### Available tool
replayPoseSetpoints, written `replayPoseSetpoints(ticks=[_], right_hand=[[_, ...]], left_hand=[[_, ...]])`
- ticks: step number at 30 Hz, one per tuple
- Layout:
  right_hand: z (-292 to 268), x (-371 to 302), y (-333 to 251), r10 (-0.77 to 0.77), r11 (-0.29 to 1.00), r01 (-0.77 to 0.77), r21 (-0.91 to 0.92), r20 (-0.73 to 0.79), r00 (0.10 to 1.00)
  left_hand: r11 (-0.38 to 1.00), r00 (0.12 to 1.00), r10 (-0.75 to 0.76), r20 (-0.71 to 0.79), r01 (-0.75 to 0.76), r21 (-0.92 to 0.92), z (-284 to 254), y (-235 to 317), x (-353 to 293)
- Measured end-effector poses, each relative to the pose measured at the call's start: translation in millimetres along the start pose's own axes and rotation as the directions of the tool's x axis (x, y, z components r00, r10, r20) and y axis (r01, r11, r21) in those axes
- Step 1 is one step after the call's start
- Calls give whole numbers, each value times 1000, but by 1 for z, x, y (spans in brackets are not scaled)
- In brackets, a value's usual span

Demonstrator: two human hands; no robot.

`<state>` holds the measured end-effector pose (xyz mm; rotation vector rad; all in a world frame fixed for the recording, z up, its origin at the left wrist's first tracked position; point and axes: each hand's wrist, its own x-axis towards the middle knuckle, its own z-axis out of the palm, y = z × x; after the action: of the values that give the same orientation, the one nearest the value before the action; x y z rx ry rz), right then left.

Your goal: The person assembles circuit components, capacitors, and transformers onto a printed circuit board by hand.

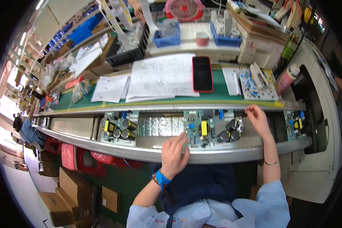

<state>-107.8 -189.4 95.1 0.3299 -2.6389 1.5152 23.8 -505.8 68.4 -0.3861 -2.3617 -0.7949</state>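
Note:
A green circuit board (212, 131) lies on the conveyor in front of me, carrying black capacitors (225, 135) and a yellow-wrapped transformer (204, 128). My left hand (174, 154) reaches over the near rail, fingers stretched out, with the fingertips at the board's left edge. Just beyond the board's right end is my right hand (257, 121), its thumb and forefinger drawn together in a pinch; whatever they hold, if anything, is too small to make out. Farther left on the conveyor sits a second circuit board (119, 129), and a third circuit board (295, 124) is partly visible at the right.
Behind the conveyor, a green shelf holds paper sheets (161, 76), a phone (202, 74), a tray of small components (256, 85) and a pink bottle (287, 78). Blue bins (167, 38) and a pink fan (184, 9) stand farther back. A white machine (292, 171) flanks the right side.

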Motion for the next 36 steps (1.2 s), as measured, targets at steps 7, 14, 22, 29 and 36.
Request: replayPoseSetpoints(ticks=[7, 14, 22, 29, 36], right_hand=[[-12, -13, 1, 64, 996, -62, -66, 35, 997], [-48, -38, 27, 122, 934, -128, -334, -40, 992], [-59, -51, 24, 141, 913, -189, -362, -156, 978], [-54, -41, 26, 87, 927, -158, -339, -216, 973], [-49, -38, 31, 58, 949, -131, -286, -250, 967]], left_hand=[[1000, 999, -29, -13, 29, -11, -1, -2, 3], [992, 992, -108, 64, 111, -57, 2, -6, 8], [988, 983, -133, 130, 141, -55, 5, -15, 39], [983, 977, -98, 191, 124, -134, 21, -25, 67], [971, 961, -66, 268, 124, -206, 38, -29, 81]])
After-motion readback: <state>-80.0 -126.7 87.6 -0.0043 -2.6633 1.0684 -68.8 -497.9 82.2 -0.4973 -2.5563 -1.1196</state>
